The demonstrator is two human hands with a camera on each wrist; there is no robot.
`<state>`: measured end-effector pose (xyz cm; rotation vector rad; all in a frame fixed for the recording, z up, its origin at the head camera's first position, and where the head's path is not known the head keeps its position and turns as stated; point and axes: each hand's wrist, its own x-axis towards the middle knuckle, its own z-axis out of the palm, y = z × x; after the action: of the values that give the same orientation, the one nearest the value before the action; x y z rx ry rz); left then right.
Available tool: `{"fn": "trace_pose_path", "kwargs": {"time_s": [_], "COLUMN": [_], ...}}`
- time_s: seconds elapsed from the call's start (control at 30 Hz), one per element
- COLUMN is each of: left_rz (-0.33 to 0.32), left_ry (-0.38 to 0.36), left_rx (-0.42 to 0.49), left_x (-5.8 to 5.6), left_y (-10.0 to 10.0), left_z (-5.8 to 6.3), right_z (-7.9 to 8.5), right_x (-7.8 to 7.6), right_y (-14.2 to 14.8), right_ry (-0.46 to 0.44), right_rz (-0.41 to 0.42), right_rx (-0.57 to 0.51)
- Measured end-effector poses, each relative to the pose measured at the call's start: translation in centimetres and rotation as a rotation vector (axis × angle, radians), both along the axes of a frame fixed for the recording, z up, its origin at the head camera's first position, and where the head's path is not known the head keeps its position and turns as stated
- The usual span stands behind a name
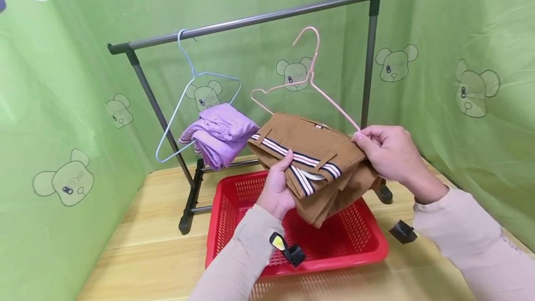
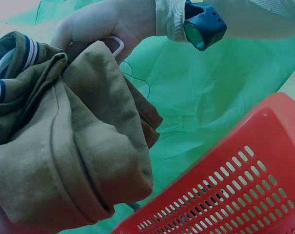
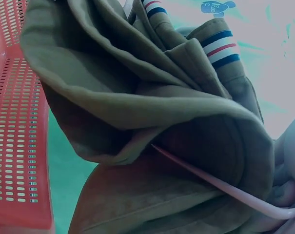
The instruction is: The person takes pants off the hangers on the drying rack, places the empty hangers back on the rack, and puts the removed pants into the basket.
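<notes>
Brown trousers [image 1: 309, 140] with a striped waistband are draped, folded, over the lower part of a pink hanger [image 1: 332, 101]. My left hand [image 1: 277, 187] grips them from the front left, thumb on top and the other fingers hidden underneath. At the hanger's right corner, my right hand [image 1: 390, 154] pinches the hanger together with the edge of the cloth. The hanger's hook stands below the rail, apart from it. In the right wrist view, the hanger's bar [image 3: 225, 187] runs into the folds of the brown cloth [image 3: 152, 105].
A metal clothes rack [image 1: 259, 21] stands behind on the wooden table [image 1: 146, 231]. From its rail hangs a blue hanger [image 1: 177, 101] with a folded purple garment [image 1: 223, 134]. A red basket [image 1: 215, 226] sits below my hands. Green printed cloth [image 1: 459, 27] surrounds the table.
</notes>
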<state>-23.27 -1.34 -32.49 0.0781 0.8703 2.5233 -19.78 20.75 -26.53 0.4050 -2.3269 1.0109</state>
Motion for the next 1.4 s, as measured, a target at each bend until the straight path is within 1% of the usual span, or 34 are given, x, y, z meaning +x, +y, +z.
{"fn": "trace_pose_path", "kwargs": {"time_s": [0.23, 0.43, 0.67, 0.97, 1.13, 1.4], "left_rz": [0.014, -0.001, -0.010, 0.008, 0.008, -0.001], "left_ry": [-0.012, 0.022, 0.025, 0.032, 0.043, 0.054], "left_rx": [0.025, 0.036, 0.036, 0.025, 0.027, 0.013], "left_x": [0.29, -0.10, -0.36, -0.19, -0.20, -0.12], "left_y": [-0.08, -0.04, -0.11, -0.22, -0.24, -0.15], "left_z": [-0.33, 0.21, 0.66, 0.22, -0.02, 0.03], "right_z": [-0.32, 0.14, 0.45, 0.05, -0.17, -0.51], "right_x": [-0.04, -0.18, -0.29, -0.23, -0.22, -0.44], "right_y": [0.08, 0.21, 0.11, 0.17, 0.18, 0.52], "right_ry": [-0.008, -0.003, -0.007, -0.055, -0.055, -0.082], "right_rz": [0.002, -0.011, -0.008, 0.018, 0.020, 0.037], "right_rx": [0.010, -0.013, -0.019, -0.022, -0.031, -0.045]}}
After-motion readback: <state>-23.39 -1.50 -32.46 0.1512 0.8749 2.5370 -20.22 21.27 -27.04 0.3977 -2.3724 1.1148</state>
